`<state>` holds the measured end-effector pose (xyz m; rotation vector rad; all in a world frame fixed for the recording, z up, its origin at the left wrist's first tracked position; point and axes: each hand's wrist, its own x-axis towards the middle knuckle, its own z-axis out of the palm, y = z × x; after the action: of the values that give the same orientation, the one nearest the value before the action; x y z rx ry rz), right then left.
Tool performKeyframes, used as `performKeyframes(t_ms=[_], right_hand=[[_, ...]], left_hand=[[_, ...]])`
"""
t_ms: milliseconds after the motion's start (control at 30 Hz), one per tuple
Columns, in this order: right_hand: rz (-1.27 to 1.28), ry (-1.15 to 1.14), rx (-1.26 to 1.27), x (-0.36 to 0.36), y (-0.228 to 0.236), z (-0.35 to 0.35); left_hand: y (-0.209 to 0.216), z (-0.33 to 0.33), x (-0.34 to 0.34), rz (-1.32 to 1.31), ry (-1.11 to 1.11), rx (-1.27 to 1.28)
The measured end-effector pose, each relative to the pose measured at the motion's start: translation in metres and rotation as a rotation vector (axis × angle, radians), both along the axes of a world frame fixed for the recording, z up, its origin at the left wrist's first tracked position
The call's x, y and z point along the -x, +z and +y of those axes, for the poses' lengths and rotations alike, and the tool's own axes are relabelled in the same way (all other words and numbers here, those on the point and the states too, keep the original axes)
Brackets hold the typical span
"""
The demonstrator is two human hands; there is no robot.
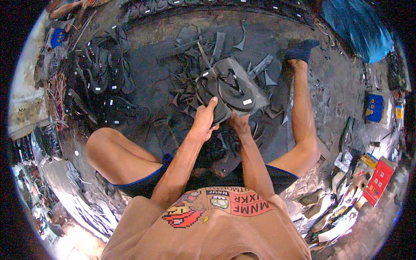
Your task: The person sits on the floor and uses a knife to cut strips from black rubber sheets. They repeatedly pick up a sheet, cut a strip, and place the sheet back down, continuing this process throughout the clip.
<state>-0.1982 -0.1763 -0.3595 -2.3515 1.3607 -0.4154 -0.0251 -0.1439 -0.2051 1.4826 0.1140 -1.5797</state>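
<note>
My left hand [205, 118] is closed round the heel end of a dark flip-flop [206, 92], thumb on top. Beside it, touching or overlapping, is a second flip-flop [237, 96] with a black V-shaped strap and a white label. Its sole sits on a wider, untrimmed grey sheet [257, 96] that sticks out past the outline. My right hand [239, 123] grips this one from below at the near end; its fingers are mostly hidden underneath. A thin pale strip [204, 55] points away from between the two; whether it is a blade or an offcut I cannot tell.
Dark offcuts [220, 43] lie scattered on the black mat [149, 60] around the flip-flops. Several finished flip-flops [100, 65] are heaped at left, and a row [169, 5] lines the far edge. A blue plastic sheet [359, 28] lies far right. My bent legs flank the work.
</note>
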Motion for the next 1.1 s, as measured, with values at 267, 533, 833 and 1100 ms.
performKeyframes(t_ms=[267, 533, 833, 1100], right_hand=[[-0.448, 0.0, -0.111, -0.031, 0.054, -0.081], [-0.426, -0.187, -0.861, -0.057, 0.095, -0.071], [-1.066, -0.183, -0.58, -0.016, 0.335, 0.024], [-0.863, -0.048, -0.5, 0.06, 0.35, 0.112]], left_hand=[[-0.001, 0.001, 0.0, -0.173, -0.009, -0.017], [0.157, 0.118, -0.026, -0.386, -0.252, 0.079], [0.197, 0.124, 0.013, -0.595, -0.221, 0.446], [0.252, 0.102, -0.025, -0.237, -0.193, 0.443]])
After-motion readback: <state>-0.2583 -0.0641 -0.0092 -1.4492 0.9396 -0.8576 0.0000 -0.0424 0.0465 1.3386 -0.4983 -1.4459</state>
